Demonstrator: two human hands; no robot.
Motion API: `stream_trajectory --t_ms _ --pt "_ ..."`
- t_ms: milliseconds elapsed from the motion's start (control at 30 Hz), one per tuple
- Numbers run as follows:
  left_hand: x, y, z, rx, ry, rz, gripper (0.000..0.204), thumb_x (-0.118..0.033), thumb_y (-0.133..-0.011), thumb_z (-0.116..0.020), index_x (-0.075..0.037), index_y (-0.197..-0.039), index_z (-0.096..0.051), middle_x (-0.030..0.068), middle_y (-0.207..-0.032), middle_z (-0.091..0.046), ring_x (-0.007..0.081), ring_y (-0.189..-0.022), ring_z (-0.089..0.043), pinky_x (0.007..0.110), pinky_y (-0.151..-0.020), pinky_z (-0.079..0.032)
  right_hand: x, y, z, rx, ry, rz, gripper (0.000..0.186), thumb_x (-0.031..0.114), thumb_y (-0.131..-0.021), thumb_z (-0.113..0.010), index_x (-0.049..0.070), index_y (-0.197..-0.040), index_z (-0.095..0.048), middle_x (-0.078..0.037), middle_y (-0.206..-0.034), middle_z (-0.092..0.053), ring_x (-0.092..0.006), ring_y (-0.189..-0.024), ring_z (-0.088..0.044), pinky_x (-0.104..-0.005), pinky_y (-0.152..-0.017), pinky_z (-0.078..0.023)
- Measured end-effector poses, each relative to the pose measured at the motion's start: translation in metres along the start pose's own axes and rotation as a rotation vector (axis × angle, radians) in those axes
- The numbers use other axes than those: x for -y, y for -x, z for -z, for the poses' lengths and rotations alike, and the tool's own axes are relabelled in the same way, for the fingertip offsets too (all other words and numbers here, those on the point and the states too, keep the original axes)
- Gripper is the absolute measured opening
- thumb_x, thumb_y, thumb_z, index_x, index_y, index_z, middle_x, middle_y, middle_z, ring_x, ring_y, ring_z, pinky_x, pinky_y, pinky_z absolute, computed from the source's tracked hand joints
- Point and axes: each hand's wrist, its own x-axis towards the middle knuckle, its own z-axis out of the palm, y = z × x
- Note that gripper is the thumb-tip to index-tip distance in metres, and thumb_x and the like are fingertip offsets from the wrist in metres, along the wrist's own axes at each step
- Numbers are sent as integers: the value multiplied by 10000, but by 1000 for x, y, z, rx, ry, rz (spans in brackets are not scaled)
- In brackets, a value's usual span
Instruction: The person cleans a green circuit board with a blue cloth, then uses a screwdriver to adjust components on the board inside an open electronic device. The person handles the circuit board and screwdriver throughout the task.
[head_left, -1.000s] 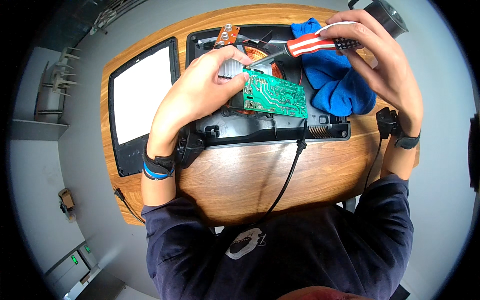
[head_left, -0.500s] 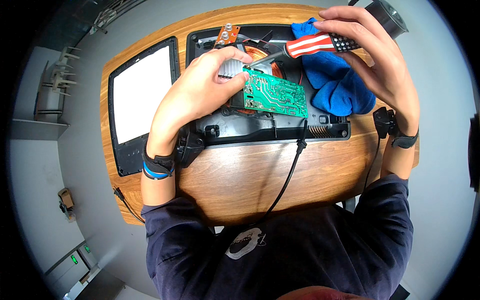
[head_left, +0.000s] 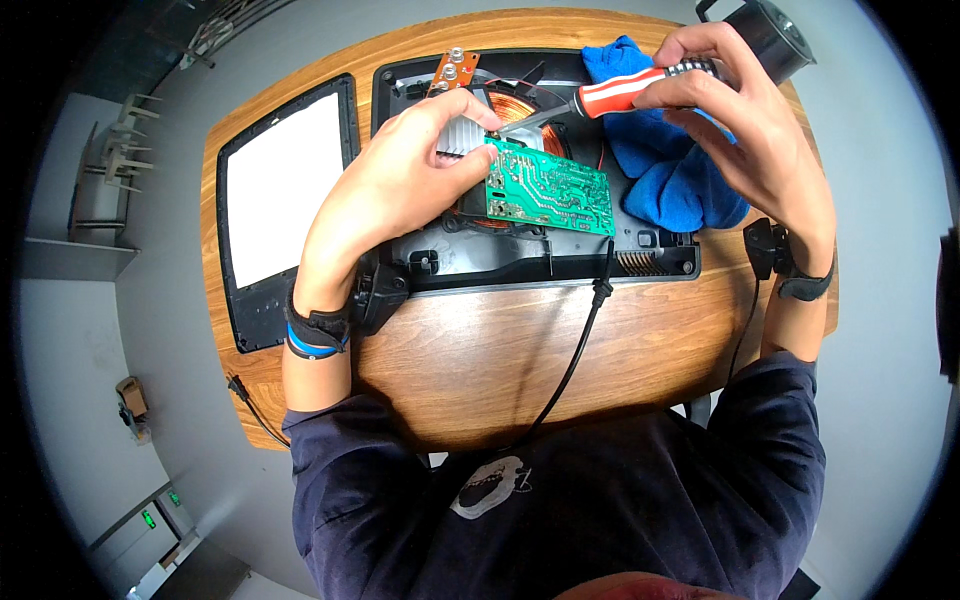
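Note:
A green circuit board (head_left: 552,187) is tilted up over an open black housing (head_left: 480,262), its soldered face toward me. My left hand (head_left: 400,165) pinches the board's upper left corner between thumb and fingers. In my right hand (head_left: 745,130) is a screwdriver (head_left: 622,92) with a red-and-white handle, its fingers closed round the back part. The shaft slants down left, and its tip meets the corner beside my left fingertips; the exact contact point is hidden. Behind the board show a copper coil (head_left: 512,108) and a silver heat sink (head_left: 460,136).
A blue cloth (head_left: 665,165) lies under my right hand. Left of the housing rests a black-framed white panel (head_left: 285,160). An orange board (head_left: 455,68) sits at the housing's far edge. A black cord (head_left: 575,360) runs toward me; a dark pot (head_left: 765,40) stands far right.
My right fingers have shifted their grip on the screwdriver handle, and the handle has turned, showing a different part of its pattern. My left hand and the board stay nearly in place.

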Motion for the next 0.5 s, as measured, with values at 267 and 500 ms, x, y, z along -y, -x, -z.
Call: stream_trajectory --t_ms 267,500 --pt "7 -2 -3 -21 12 -68 269 -73 -1119 -748 -78 -1387 -732 -96 -895 -548 -16 -745 -463 215 -597 -398 8 -1 -4 -3 35 -70 620 -134 -873 -822 145 -1424 -777 -102 -1354 -651 -314 -1214 -717 -442 -1005 -641" --pt "12 -2 -4 -30 -2 -95 283 -67 -1118 -745 -66 -1400 -734 -87 -919 -571 -14 -757 -478 214 -614 -421 5 -1 -2 37 88 -125 581 -95 -889 -808 147 -1416 -774 -102 -1345 -659 -328 -1194 -732 -465 -973 -645"
